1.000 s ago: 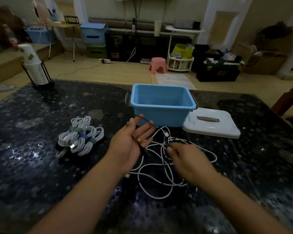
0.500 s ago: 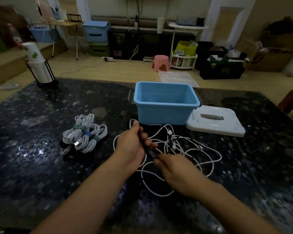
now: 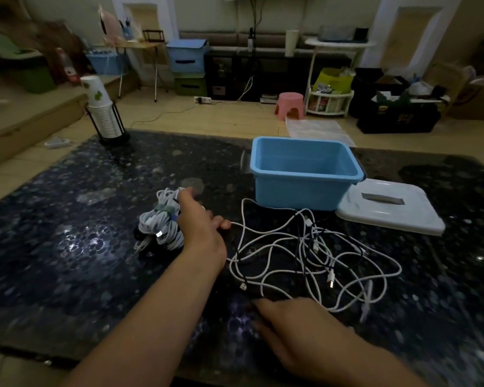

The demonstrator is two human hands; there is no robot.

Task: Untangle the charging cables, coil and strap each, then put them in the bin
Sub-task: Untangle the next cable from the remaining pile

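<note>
The left hand (image 3: 200, 227) pinches a cable from the tangle (image 3: 305, 258) beside the empty bin (image 3: 302, 174); the right hand (image 3: 288, 325) rests flat, fingers relaxed. Draw one strand out slowly (plugs snag).

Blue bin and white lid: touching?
Cannot tell. In the head view the white lid lies right beside the blue bin; the bin's corner hides any gap.

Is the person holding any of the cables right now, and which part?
It cannot be told for sure. The left hand reaches over the strapped cable bundle, and the right hand rests by the tangled cables; no clear grip shows.
</note>
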